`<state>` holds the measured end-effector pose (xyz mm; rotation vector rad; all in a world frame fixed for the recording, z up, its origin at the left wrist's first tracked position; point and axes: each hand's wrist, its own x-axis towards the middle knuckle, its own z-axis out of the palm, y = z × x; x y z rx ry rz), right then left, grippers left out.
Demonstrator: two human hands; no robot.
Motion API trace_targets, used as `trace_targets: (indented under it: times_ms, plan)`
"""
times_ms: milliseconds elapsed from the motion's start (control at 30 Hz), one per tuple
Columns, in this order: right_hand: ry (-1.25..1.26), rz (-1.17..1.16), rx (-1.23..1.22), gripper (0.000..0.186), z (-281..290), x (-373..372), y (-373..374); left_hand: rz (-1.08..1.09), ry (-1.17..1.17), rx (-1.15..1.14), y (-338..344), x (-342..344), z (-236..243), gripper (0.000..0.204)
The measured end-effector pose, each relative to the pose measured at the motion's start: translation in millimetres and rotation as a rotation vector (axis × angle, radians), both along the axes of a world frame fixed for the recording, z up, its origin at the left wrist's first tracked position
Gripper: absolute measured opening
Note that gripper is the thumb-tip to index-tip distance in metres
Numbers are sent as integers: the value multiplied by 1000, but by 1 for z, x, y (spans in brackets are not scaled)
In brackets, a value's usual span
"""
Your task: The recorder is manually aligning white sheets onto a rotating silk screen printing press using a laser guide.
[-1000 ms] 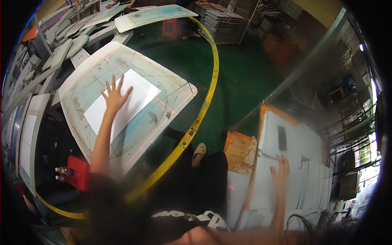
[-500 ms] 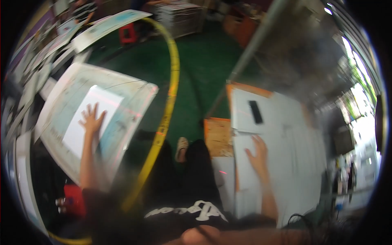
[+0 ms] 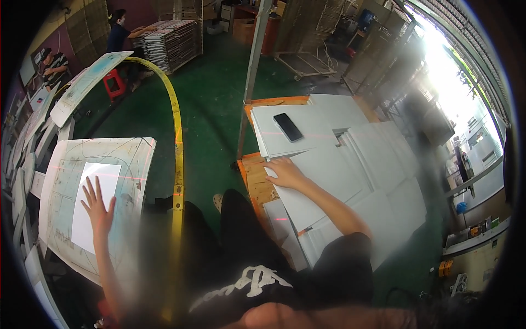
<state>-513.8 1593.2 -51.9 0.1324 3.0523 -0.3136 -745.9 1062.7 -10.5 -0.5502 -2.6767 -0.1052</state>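
My left hand (image 3: pixel 98 215) lies flat with fingers spread on a white sheet (image 3: pixel 112 183). That sheet rests on a pale, stained board (image 3: pixel 137 159) with rounded corners, at left. Across at the right, my right hand (image 3: pixel 287 174) is at the near-left edge of a stack of white sheets (image 3: pixel 329 170). Its fingers bend over the edge at a sheet's corner, with the thumb close by; the fingertips are partly hidden. A black phone (image 3: pixel 288 127) lies on the sheets beyond that hand.
A yellow curved rail (image 3: pixel 178 137) runs beside the board. Orange-edged wood (image 3: pixel 255 175) shows under the stack, and a metal post (image 3: pixel 252 71) rises behind it. Two people sit at the far left, one by a tall stack of sheets (image 3: pixel 170 46) and a red stool (image 3: pixel 114 85).
My view has swung to the right. My right hand has gone from lying open over the sheets to bending at their left edge. My left hand stays spread on its sheet.
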Motion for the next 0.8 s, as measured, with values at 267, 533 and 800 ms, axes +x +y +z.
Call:
trace_targets:
  times_ms: [267,533,800]
  plan:
    - [139,-4,-58,45,0,0,-6,-188,71,-4,47,104,32,80]
    - [318,-1,-71,32,1,-11,8,-280,-170,111,109,117,31,75]
    - [894,201,91,11,38,-52,19,-757,-548,491,211,100,-39,64]
